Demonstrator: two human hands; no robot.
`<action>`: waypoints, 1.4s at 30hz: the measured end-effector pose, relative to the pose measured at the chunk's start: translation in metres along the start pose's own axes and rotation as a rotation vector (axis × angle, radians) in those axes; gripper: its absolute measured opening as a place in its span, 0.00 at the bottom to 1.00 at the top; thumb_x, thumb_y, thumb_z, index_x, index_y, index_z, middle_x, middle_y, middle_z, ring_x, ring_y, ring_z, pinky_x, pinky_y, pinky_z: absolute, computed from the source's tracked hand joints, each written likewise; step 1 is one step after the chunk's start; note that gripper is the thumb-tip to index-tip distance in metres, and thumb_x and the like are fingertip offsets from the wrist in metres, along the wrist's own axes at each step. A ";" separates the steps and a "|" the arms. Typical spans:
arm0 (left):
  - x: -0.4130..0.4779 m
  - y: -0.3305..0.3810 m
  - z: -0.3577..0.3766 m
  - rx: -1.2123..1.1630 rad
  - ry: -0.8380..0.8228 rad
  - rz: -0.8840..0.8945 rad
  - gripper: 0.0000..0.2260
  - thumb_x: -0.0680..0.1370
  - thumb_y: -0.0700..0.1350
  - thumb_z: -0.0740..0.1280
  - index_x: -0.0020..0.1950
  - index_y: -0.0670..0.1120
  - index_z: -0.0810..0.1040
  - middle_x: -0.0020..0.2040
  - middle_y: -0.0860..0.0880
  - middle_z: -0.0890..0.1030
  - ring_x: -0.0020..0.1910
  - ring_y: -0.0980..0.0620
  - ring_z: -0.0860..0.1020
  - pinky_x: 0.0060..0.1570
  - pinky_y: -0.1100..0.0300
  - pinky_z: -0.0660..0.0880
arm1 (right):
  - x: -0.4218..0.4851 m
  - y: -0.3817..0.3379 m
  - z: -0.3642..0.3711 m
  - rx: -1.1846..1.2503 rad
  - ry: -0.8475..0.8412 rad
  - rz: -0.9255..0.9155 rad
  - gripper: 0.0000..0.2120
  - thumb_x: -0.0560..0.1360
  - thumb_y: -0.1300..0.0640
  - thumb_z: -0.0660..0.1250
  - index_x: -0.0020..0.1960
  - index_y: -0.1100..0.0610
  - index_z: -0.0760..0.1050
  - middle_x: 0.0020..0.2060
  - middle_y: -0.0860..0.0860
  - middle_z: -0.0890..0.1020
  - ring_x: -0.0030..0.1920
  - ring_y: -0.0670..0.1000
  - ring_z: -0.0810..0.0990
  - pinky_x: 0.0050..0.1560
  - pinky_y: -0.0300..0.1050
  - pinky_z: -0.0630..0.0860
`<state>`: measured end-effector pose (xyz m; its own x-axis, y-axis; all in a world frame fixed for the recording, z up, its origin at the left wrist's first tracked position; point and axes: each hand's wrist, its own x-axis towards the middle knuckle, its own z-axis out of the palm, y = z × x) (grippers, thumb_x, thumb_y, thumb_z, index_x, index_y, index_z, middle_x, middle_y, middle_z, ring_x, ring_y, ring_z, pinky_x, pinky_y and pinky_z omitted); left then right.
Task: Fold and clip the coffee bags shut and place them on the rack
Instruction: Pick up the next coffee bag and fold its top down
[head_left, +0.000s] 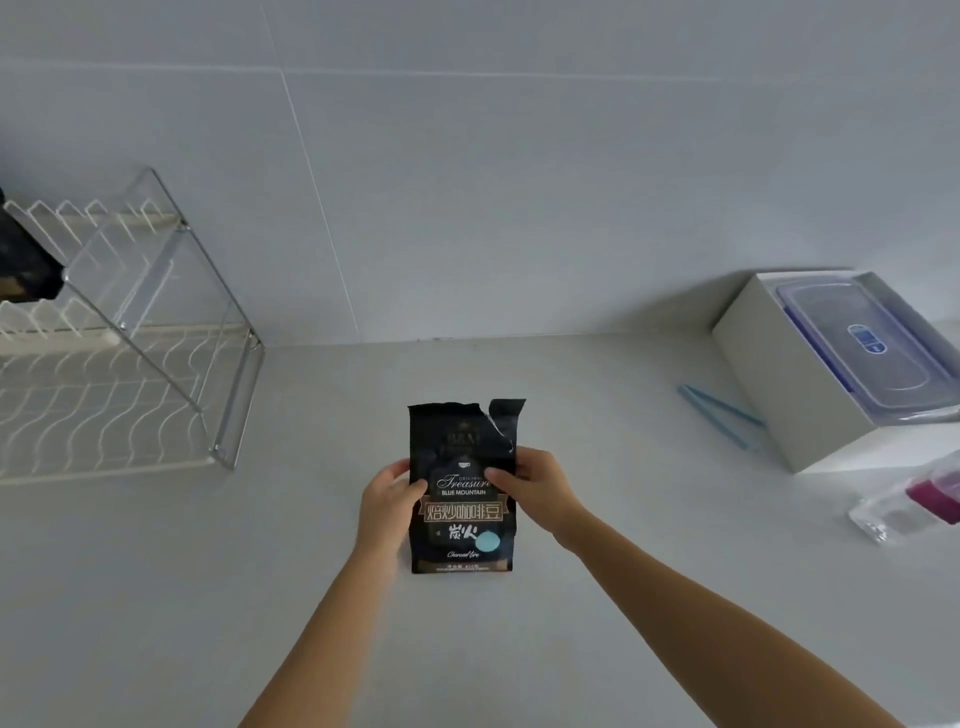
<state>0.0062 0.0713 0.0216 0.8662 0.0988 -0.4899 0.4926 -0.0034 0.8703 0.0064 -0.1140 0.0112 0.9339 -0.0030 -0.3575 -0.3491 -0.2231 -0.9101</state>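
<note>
A black coffee bag (462, 530) with gold print stands upright on the white counter in the middle of the view. Its top is torn open and unfolded. My left hand (387, 506) grips its left side and my right hand (537, 488) grips its right side, thumbs on the front. A two-tier white wire rack (119, 332) with clear side panels stands at the left. Another dark bag (26, 260) sits on its upper tier, cut off by the frame edge. A light blue clip (722, 413) lies on the counter to the right, beside the white box.
A white box (795, 384) at the right holds a clear lidded plastic container (872, 348). A clear packet with a magenta item (914, 504) lies in front of it. The tiled wall (467, 182) runs behind the counter.
</note>
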 end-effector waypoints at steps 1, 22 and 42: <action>-0.001 0.005 0.001 -0.017 -0.005 0.031 0.13 0.75 0.35 0.63 0.60 0.43 0.73 0.46 0.44 0.81 0.41 0.51 0.80 0.36 0.61 0.74 | 0.001 -0.004 -0.003 0.014 0.027 -0.018 0.04 0.74 0.57 0.68 0.47 0.55 0.79 0.42 0.51 0.85 0.42 0.49 0.85 0.42 0.42 0.82; 0.007 0.011 0.052 0.043 -0.051 -0.067 0.10 0.75 0.38 0.65 0.56 0.42 0.74 0.45 0.43 0.83 0.43 0.47 0.80 0.43 0.58 0.72 | 0.007 -0.002 -0.064 -0.276 0.138 -0.087 0.08 0.77 0.53 0.64 0.41 0.55 0.74 0.35 0.52 0.83 0.38 0.53 0.82 0.39 0.48 0.80; 0.006 0.025 0.071 0.077 -0.188 0.265 0.15 0.77 0.38 0.65 0.60 0.48 0.67 0.41 0.47 0.85 0.39 0.55 0.84 0.33 0.72 0.75 | -0.016 0.010 -0.094 -0.227 0.156 -0.297 0.21 0.70 0.67 0.68 0.46 0.40 0.76 0.44 0.42 0.82 0.47 0.43 0.80 0.46 0.38 0.79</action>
<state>0.0298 0.0007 0.0371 0.9619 -0.1013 -0.2541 0.2466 -0.0805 0.9658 -0.0042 -0.2074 0.0276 0.9982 -0.0501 -0.0337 -0.0526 -0.4462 -0.8934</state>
